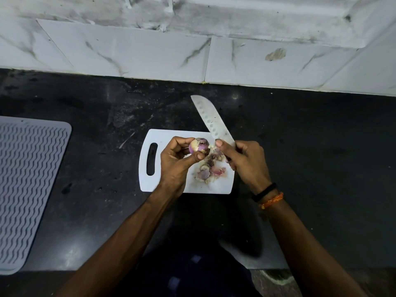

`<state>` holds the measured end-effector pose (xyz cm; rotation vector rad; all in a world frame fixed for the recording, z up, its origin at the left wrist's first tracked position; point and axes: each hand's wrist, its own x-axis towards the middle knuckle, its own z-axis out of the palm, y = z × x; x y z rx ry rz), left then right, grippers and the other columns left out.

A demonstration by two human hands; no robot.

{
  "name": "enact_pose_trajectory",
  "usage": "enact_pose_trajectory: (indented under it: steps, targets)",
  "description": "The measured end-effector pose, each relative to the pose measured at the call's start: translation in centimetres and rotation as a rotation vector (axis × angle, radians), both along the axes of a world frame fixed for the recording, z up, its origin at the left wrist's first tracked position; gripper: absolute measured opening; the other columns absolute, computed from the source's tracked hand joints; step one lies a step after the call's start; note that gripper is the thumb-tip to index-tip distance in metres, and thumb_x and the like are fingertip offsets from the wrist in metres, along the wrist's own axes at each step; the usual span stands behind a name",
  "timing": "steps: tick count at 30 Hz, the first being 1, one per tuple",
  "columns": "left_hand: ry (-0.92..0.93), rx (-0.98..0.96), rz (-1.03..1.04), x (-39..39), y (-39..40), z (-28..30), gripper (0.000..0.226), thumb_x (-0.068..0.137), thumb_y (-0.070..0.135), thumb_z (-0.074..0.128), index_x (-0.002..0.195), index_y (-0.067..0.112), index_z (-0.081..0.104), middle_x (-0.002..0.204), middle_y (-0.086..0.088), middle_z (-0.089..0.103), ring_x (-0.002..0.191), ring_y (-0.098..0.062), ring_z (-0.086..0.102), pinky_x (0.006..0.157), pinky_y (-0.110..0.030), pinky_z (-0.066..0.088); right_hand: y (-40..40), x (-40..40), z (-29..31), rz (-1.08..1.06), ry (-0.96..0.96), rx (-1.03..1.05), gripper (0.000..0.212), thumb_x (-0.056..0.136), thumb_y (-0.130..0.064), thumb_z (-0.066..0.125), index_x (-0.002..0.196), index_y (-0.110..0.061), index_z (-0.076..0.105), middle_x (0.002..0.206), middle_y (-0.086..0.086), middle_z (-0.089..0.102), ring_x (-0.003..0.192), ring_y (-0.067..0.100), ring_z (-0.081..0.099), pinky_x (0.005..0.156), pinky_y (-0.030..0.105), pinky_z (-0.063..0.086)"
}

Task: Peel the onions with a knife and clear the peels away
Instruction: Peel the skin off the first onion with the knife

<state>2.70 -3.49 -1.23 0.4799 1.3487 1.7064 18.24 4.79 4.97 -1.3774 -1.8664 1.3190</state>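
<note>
Purple onion [199, 145] in left fingers [182, 144] — knife [211, 121] handle hidden inside gripping right hand [246, 161].

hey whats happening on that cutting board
A person is peeling a small onion over a white cutting board on a dark counter. The left hand holds the onion, which still has some purple skin on it. The right hand grips a knife, blade pointing up and away, thumb near the onion. A pile of peels lies on the board, not yet cleared. A grey ridged mat sits at the left.
</note>
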Motion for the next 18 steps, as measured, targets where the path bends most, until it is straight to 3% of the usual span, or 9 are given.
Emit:
enact_pose_trajectory:
  steps: [4, 11, 14, 18]
  targets:
    - [-0.011, 0.044, -0.01, 0.2, 0.0, 0.7, 0.041, 0.072, 0.015, 0.087, 0.105, 0.002, 0.067, 0.111, -0.026, 0.071, 0.109, -0.048, 0.065, 0.098, -0.068, 0.048, 0.6, 0.6, -0.4, 0.09, -0.217, 0.186, 0.052, 0.084, -0.057, 0.069, 0.063, -0.01, 0.066, 0.056, 0.003, 0.061, 0.052, 0.018, 0.056, 0.051, 0.037, 0.042]
    - [-0.089, 0.041, 0.01, 0.5, 0.2, 1.9, 0.032, 0.066, 0.02, 0.086, 0.094, 0.012, 0.072, 0.096, -0.014, 0.075, 0.093, -0.034, 0.071, 0.086, -0.051, 0.059, 0.7, 0.3, -0.3, 0.166, -0.276, 0.309, 0.044, 0.092, -0.049, 0.065, 0.063, -0.015, 0.063, 0.052, -0.003, 0.054, 0.047, 0.011, 0.049, 0.047, 0.028, 0.035]
    - [-0.11, 0.023, 0.005, 0.4, 0.4, 2.0, 0.026, 0.071, 0.011, 0.085, 0.091, 0.008, 0.069, 0.087, -0.011, 0.075, 0.084, -0.027, 0.073, 0.077, -0.043, 0.06, 0.8, 0.0, -0.5, 0.181, -0.326, 0.398, 0.053, 0.093, -0.057, 0.057, 0.061, -0.014, 0.06, 0.051, -0.001, 0.054, 0.046, 0.015, 0.051, 0.046, 0.037, 0.041]
    - [-0.102, -0.016, 0.007, 0.4, 0.5, 2.3, 0.032, 0.074, 0.013, 0.079, 0.101, 0.002, 0.065, 0.082, -0.005, 0.074, 0.081, -0.023, 0.073, 0.077, -0.041, 0.059, 0.6, -0.1, -0.8, 0.223, -0.358, 0.463, 0.055, 0.092, -0.058, 0.055, 0.056, -0.016, 0.049, 0.047, -0.005, 0.046, 0.042, 0.013, 0.043, 0.044, 0.033, 0.034]
